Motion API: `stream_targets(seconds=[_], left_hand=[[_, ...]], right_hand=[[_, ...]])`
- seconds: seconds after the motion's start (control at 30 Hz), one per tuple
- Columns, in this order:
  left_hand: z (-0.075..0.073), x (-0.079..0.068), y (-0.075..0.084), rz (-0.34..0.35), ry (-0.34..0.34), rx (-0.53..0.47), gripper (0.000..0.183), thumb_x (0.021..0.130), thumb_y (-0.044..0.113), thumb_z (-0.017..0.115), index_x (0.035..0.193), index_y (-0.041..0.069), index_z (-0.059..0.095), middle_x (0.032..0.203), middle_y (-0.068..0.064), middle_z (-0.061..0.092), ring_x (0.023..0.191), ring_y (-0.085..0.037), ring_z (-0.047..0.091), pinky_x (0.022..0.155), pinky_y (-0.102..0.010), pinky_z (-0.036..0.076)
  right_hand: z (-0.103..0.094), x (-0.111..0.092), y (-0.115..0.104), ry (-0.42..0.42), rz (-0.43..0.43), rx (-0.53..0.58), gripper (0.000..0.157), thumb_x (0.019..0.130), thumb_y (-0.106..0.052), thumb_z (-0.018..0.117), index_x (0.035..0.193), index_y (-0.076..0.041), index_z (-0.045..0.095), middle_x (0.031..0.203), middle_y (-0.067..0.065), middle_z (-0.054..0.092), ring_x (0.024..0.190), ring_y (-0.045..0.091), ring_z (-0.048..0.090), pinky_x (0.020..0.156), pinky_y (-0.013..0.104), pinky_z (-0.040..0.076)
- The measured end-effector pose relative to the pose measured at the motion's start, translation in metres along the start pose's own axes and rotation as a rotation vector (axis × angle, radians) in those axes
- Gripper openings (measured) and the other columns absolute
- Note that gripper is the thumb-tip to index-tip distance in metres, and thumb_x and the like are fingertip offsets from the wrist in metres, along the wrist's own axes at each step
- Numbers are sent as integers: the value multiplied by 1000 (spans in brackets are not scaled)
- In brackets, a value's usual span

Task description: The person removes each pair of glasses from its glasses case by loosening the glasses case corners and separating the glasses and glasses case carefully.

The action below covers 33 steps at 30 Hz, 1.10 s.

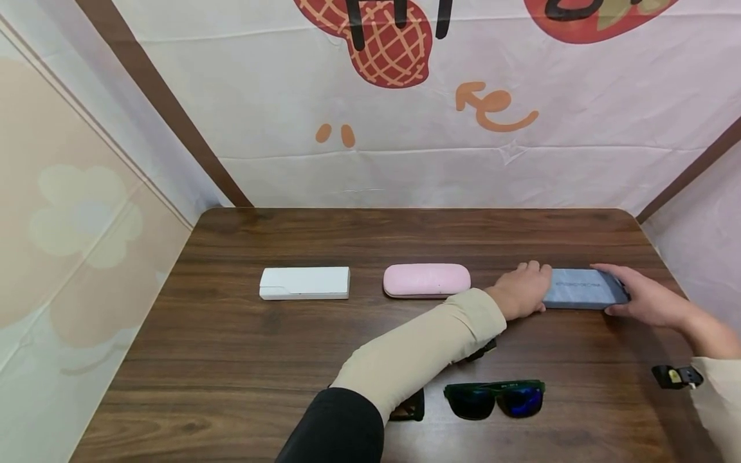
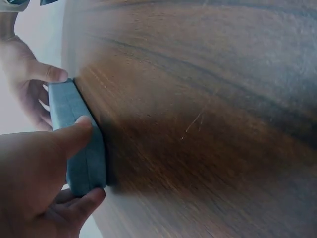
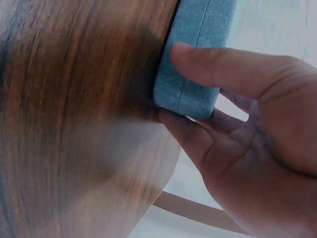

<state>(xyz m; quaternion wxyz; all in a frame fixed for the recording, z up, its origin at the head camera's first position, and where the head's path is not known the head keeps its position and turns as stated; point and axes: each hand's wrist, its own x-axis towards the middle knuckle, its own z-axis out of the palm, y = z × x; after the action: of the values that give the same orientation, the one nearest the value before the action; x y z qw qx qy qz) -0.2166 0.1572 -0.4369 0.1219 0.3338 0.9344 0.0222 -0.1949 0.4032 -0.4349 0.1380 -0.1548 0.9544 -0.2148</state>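
Note:
A blue, fabric-textured glasses case (image 1: 581, 289) lies closed at the right of the table, with faint lettering on its lid. My left hand (image 1: 523, 290) grips its left end, the thumb on the near side, as the left wrist view shows. At the opposite end, my right hand (image 1: 651, 299) holds the case between thumb and fingers. The right wrist view shows that thumb (image 3: 198, 62) on the side with the seam and fingers round the end. Dark sunglasses (image 1: 494, 399) with bluish lenses lie nearer the front.
A pink glasses case (image 1: 427, 280) and a white case (image 1: 304, 283) stand in a row to the left on the wooden table (image 1: 191, 360). My left forearm partly covers another dark pair of glasses (image 1: 410, 408). Printed cloth (image 1: 278, 96) hangs behind the table.

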Motion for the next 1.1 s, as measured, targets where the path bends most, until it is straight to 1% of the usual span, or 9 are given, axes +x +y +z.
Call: stream_targets(seconds=[0.17,0.33,0.47,0.6,0.83,0.97,1.1], left_hand=[[0,-1,1,-1,-1,6,54,98,39,66,143,20,43,133,5,46,121,-8,45,90,-22,48],[0,-2,1,9,12,12,56,98,39,66,144,19,42,134,4,46,123,-9,45,89,-22,49],[1,-2,0,11,-7,22,60,100,39,63,150,18,37,138,4,43,126,-9,42,91,-21,48],[0,-1,0,17,-30,33,61,102,37,59,153,17,33,141,3,41,128,-9,40,91,-20,47],[-13,-1,-2,25,-61,70,64,104,34,55,158,16,27,147,2,37,133,-11,36,92,-20,47],[-19,-1,-3,19,-71,80,67,104,36,55,160,17,24,150,3,35,137,-11,34,94,-20,46],[-23,-4,-1,14,-85,93,70,103,39,55,161,17,22,151,3,33,137,-10,33,96,-19,45]], right_hand=[[-1,0,-1,-9,20,-22,80,79,5,79,144,15,33,138,44,36,124,58,36,95,72,33],[-1,0,-2,-14,35,-28,80,79,6,79,144,16,32,138,45,36,125,60,35,96,73,31],[-1,2,-2,-26,44,-41,79,80,7,77,144,16,31,138,45,35,126,60,34,97,73,31],[-1,3,-2,-27,39,-62,79,81,6,77,145,16,32,138,45,36,126,59,35,97,72,33],[-5,3,-10,-22,59,-96,80,82,4,77,146,15,31,137,44,36,125,58,37,96,72,35],[-12,1,-19,-14,58,-127,80,81,5,76,145,17,30,136,45,36,123,58,39,95,71,37],[-19,-3,-27,-15,48,-137,79,81,6,77,144,16,32,135,46,36,121,58,41,94,71,38]])
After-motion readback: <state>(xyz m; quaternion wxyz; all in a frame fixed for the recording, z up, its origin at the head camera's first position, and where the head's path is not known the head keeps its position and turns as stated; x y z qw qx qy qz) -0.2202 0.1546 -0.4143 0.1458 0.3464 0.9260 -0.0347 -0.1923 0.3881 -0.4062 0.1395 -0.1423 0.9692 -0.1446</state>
